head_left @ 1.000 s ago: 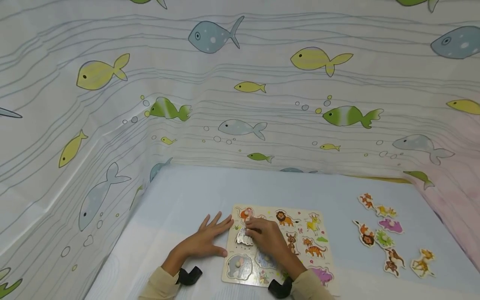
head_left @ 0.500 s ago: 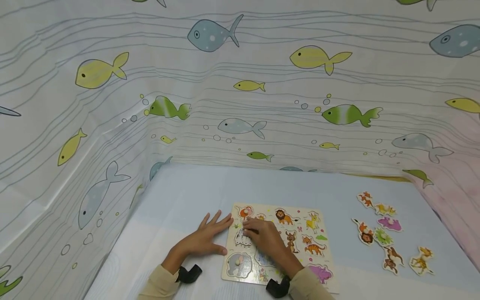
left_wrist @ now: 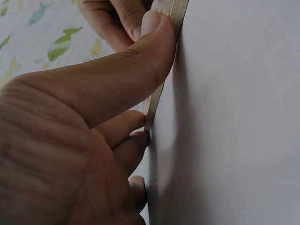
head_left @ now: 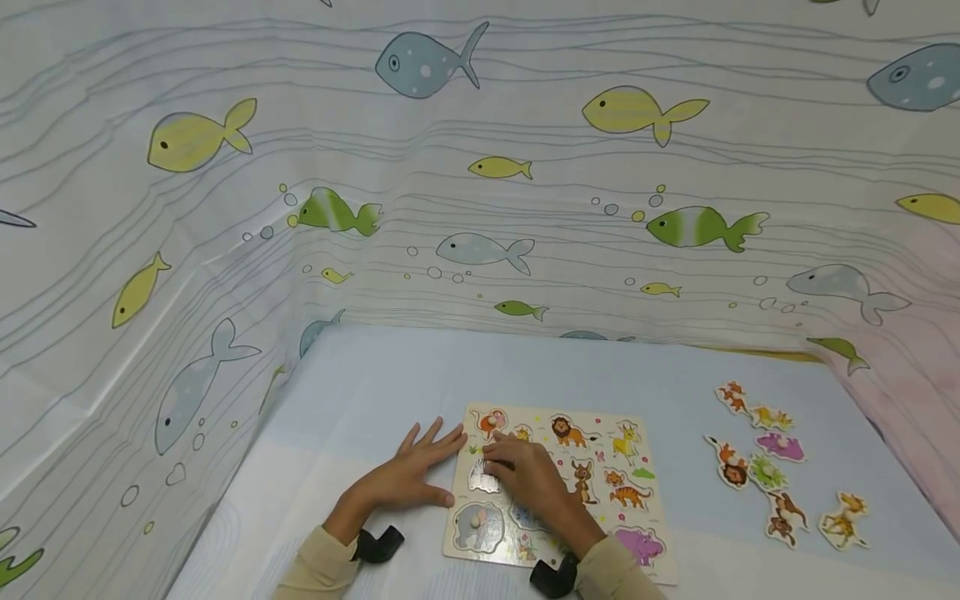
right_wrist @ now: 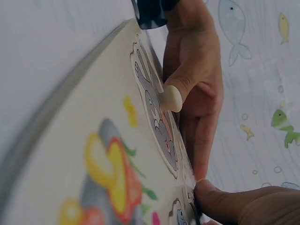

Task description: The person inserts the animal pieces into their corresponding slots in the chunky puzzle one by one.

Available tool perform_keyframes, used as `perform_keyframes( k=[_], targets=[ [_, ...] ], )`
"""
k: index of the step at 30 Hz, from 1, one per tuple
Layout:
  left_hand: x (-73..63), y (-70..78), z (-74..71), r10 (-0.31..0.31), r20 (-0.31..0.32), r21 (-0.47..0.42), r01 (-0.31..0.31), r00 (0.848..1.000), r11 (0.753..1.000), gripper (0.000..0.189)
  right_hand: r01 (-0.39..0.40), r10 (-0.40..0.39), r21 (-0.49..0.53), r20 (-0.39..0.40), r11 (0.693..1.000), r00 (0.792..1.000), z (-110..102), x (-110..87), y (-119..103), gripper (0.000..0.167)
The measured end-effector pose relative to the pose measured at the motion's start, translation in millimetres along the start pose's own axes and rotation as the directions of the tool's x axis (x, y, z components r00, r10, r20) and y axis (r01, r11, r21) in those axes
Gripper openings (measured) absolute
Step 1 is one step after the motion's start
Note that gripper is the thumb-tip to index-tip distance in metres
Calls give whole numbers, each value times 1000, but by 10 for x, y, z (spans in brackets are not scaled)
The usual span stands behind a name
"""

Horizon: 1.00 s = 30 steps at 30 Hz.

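Note:
A wooden animal puzzle board (head_left: 517, 417) lies on the table. My left hand (head_left: 405, 477) rests at its left edge, fingers spread and thumb against the side; the left wrist view shows the thumb touching the board's edge (left_wrist: 157, 101). Over the left part of the board, my right hand (head_left: 532, 483) pinches the zebra puzzle piece (head_left: 480, 477), which lies at the zebra spot. Fingers cover its upper part and its knob. Just below sits a knobbed elephant piece (head_left: 487, 537), its knob (right_wrist: 171, 98) close up in the right wrist view. A monkey piece (head_left: 491, 423) lies above.
Several loose animal pieces lie to the right, among them a purple hippo (head_left: 780, 447), a monkey (head_left: 783, 517) and a giraffe (head_left: 845, 521). A fish-patterned curtain (head_left: 570, 250) stands behind and around the table. Black wrist mounts (head_left: 378, 545) sit on both wrists.
My right hand has moved slightly left and the zebra piece with it, from tilted to lying flat at its spot. The left hand has stayed at the board's edge.

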<state>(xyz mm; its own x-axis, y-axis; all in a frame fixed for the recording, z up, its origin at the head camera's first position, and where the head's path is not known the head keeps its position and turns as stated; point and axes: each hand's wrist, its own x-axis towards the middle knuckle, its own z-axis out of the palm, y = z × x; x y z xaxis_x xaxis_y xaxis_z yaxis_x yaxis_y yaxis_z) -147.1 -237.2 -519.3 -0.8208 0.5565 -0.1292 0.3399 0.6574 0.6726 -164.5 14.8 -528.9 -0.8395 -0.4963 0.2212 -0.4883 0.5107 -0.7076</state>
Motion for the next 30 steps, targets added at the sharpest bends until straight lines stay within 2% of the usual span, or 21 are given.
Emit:
perform_keyframes(
  k=[5,9,14,19,25,30],
  targets=[
    [40,15,-31,9,-6,9,-9,1000,1000,95,14,-14,-31,-1,999,1000,-43,19,-17,24],
    [57,18,-35,19,-9,12,-19,1000,1000,95,9,-7,-94,20,995,1000,-66,18,-39,28],
    [68,25,-46,24,-13,10,-24,1000,1000,96,19,-7,-212,55,977,998,-81,11,-72,33],
    [83,18,-60,36,-30,1,-36,999,999,96,31,-5,-279,92,960,996,-113,8,-121,33],
    [26,-4,-30,11,-41,-3,-11,999,1000,98,44,-4,-275,141,960,990,-137,-97,-168,53],
    [-5,-8,18,-7,-26,-13,7,1000,1000,98,7,15,-231,94,973,996,-316,-228,-174,55]
  ],
)
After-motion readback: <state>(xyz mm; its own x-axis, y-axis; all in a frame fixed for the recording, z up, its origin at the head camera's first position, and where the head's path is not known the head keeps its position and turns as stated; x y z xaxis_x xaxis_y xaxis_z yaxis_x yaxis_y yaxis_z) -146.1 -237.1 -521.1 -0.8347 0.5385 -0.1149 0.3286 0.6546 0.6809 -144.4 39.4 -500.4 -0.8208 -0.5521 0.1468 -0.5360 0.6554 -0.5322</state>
